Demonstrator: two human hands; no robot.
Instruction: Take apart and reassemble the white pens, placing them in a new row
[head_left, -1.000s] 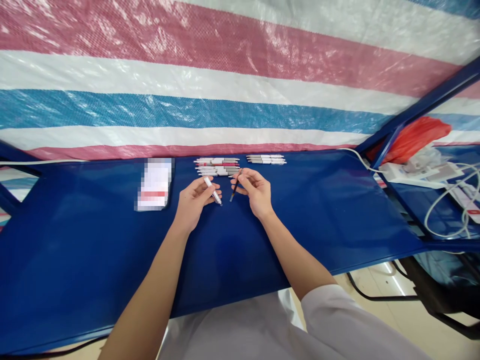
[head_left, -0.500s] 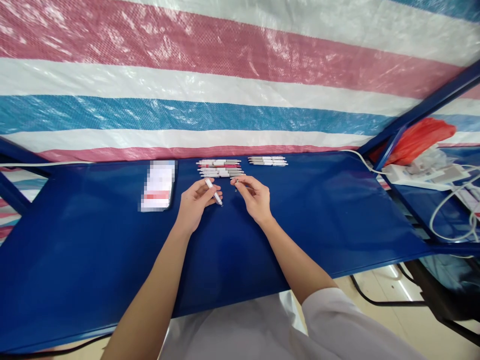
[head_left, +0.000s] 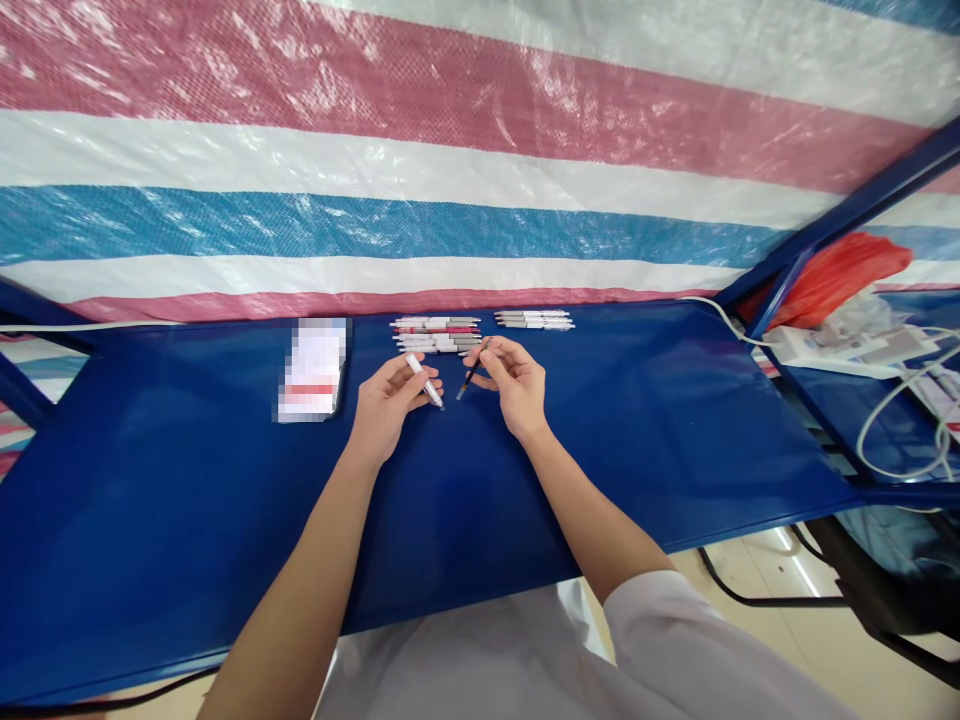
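Note:
My left hand (head_left: 387,404) holds a white pen barrel (head_left: 424,380) with its tip slanting down to the right. My right hand (head_left: 513,381) pinches a thin dark refill (head_left: 472,369) that points down-left toward the barrel's tip; a small gap separates the two. Both hands hover over the blue table (head_left: 187,480). Just behind them lies a group of several white and red pens (head_left: 436,334), and a smaller row of pens (head_left: 534,319) lies to the right of it.
A blurred white card with a red band (head_left: 312,368) lies left of my hands. A striped tarp (head_left: 450,160) backs the table. At the right are a red bag (head_left: 832,275), a power strip (head_left: 825,350) and white cables (head_left: 900,420).
The refill in my right hand was turned almost end-on half a second ago; it now slants down-left toward the barrel again. My left hand has stayed put.

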